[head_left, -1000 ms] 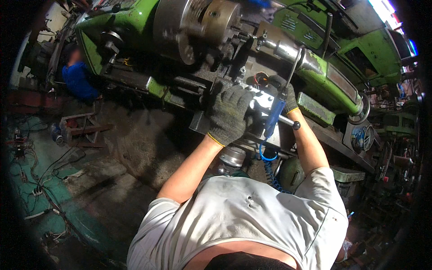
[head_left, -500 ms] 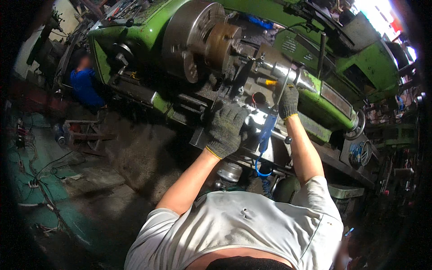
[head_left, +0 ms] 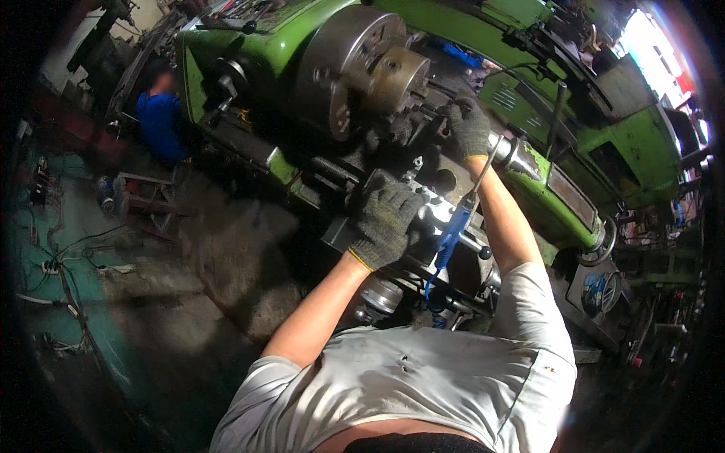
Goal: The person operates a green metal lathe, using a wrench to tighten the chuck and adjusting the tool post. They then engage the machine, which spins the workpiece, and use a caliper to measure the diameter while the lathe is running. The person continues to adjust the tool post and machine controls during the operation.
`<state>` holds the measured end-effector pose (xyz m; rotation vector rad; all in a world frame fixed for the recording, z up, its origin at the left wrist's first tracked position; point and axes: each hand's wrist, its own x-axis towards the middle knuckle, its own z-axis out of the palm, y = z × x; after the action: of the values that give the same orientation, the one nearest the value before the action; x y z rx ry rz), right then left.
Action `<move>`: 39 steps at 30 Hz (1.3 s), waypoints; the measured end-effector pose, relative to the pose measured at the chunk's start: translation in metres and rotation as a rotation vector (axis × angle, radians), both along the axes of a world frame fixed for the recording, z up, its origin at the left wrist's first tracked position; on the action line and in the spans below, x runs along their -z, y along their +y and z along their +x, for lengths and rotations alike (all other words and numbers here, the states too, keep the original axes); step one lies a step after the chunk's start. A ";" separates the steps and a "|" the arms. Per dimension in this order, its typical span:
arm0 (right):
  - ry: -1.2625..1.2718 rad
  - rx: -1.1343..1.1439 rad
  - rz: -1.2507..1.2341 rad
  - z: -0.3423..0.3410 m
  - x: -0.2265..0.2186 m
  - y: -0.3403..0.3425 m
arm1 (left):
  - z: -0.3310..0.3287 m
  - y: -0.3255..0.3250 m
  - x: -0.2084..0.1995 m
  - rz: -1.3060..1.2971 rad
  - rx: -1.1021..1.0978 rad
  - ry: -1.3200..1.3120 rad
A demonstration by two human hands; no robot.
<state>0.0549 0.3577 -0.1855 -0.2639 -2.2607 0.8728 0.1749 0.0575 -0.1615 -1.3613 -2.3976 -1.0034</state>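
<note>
A green metal lathe stretches across in front of me, with a large steel chuck (head_left: 332, 72) gripping a round brownish metal workpiece (head_left: 396, 79). My left hand (head_left: 387, 223), in a dark knitted glove, is closed over a part of the carriage that its fingers hide. My right hand (head_left: 468, 124), gloved alike, reaches between the workpiece and the tailstock (head_left: 555, 177). Its fingers are curled at the tailstock's front end; what they hold is hidden. A blue air blow gun (head_left: 455, 232) with a long thin nozzle leans on the carriage beside my right forearm, touched by neither hand.
A handwheel (head_left: 602, 243) sits at the tailstock's right end. A black-knobbed lever (head_left: 484, 252) sticks out by the blow gun. At the far left another person in blue (head_left: 160, 124) is low beside the machine. Cables (head_left: 68, 291) lie on the floor at left.
My right hand has moved forward and left, from beside the tailstock and blow gun nozzle to the tailstock's front end near the workpiece. My left hand stays at the carriage. The view has shifted slightly.
</note>
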 end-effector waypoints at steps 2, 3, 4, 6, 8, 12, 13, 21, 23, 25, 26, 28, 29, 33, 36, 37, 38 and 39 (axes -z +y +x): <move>0.060 0.040 -0.089 -0.002 -0.001 -0.001 | -0.001 0.002 0.006 0.016 0.019 0.001; 0.019 0.035 -0.092 -0.003 -0.008 -0.004 | -0.002 0.002 0.007 0.015 0.021 0.005; -0.022 0.030 -0.095 -0.003 -0.015 -0.006 | -0.002 0.002 0.007 0.013 0.024 0.010; -0.062 0.064 0.013 -0.005 -0.026 -0.009 | 0.001 0.001 0.004 -0.004 -0.009 0.019; -0.065 0.141 0.234 -0.014 -0.032 -0.011 | 0.003 0.000 0.000 -0.017 -0.009 0.018; -0.034 0.038 -0.194 -0.021 -0.018 0.012 | 0.000 -0.001 -0.010 -0.027 0.011 0.000; 0.020 0.054 -0.167 -0.018 0.004 0.040 | 0.001 0.003 -0.011 -0.023 0.025 -0.012; -0.095 -0.171 -0.412 0.091 -0.016 0.026 | 0.001 -0.002 -0.002 -0.038 0.013 -0.039; -0.416 -0.108 -0.556 0.115 -0.024 0.007 | 0.001 -0.004 -0.003 -0.030 0.019 -0.026; -0.336 -0.165 -0.160 0.136 -0.004 0.007 | 0.002 0.000 -0.006 -0.004 0.030 0.021; -0.425 -0.116 -0.119 0.144 -0.003 0.000 | 0.002 -0.002 -0.009 -0.017 0.028 0.007; -0.652 -0.131 0.017 0.142 -0.013 -0.019 | 0.002 -0.006 -0.018 -0.045 0.025 -0.021; -0.765 -0.141 0.086 0.140 -0.016 -0.024 | 0.001 -0.007 -0.016 0.019 0.034 0.010; -0.673 -0.339 0.120 0.144 0.033 0.001 | -0.007 -0.019 -0.008 0.284 0.081 -0.004; -0.741 -0.244 -0.018 0.150 0.023 -0.003 | -0.011 -0.069 0.027 0.363 -0.040 -0.041; -0.784 -0.181 0.015 0.157 0.007 -0.011 | -0.014 -0.089 0.048 0.372 -0.092 -0.042; -0.748 -0.193 -0.081 0.169 0.000 -0.008 | -0.014 -0.110 0.065 0.349 -0.157 -0.128; -0.703 -0.162 -0.061 0.183 0.001 0.001 | -0.015 -0.130 0.083 0.328 -0.212 -0.214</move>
<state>0.2374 0.3583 -0.1864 -0.4794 -2.9364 1.0490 0.1602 -0.0725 -0.2448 -0.9074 -2.3210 -1.4620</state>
